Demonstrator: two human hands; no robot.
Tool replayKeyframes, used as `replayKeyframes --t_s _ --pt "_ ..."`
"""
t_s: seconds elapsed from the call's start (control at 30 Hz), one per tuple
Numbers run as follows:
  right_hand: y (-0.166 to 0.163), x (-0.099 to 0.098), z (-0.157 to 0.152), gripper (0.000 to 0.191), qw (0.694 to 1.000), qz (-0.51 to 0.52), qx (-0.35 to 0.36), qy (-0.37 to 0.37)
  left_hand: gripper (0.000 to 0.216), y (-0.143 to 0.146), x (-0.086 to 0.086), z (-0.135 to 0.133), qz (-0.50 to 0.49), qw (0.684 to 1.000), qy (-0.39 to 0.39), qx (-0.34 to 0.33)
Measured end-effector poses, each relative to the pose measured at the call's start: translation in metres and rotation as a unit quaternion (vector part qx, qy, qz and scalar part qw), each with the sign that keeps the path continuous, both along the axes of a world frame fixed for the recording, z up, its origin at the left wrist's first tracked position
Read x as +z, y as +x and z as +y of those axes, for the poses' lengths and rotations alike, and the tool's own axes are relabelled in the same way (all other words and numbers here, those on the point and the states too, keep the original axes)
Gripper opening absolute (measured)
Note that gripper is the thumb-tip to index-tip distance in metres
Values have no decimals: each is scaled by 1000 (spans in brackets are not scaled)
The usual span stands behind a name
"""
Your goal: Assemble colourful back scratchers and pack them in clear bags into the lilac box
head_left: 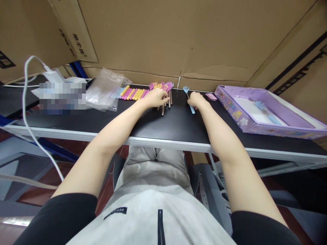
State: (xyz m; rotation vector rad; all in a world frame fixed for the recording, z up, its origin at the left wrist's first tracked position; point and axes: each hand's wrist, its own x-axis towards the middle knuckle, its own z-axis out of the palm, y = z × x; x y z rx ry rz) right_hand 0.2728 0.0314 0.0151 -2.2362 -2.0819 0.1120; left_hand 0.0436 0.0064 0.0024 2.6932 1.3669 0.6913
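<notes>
On the black table (176,126) my left hand (156,97) is curled over a bunch of small claw-headed sticks (166,94) with pink and yellow heads and metal shafts, its fingers closed around them. My right hand (196,99) lies a little to the right, fingers closed on a single blue claw-headed stick (188,98) whose head points away from me and whose handle sticks out below the hand. A row of pink and yellow handles (133,93) lies just left of the bunch.
A purple tray box (258,110) at the right holds another blue stick (267,114). A small pink piece (211,96) lies beside it. Clear plastic bags (106,89) and a white cable (28,112) sit at the left. Cardboard boxes (163,37) wall the back.
</notes>
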Motion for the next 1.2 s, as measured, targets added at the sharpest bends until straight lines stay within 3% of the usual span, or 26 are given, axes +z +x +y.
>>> replayKeyframes --t_s 0.27,0.83,1.1,1.2 --pt "12 6 0 27 998 18 -2 -57 27 -1 -4 5 -11 1000 19 -10" --pt "16 5 2 30 998 31 -16 -54 29 -1 -5 5 5 999 31 -16" --pt "2 13 -12 43 997 -73 13 20 28 0 -3 3 7 1000 29 -5" --pt "-8 12 -17 43 992 -95 81 30 28 -1 -2 3 2 999 31 -11"
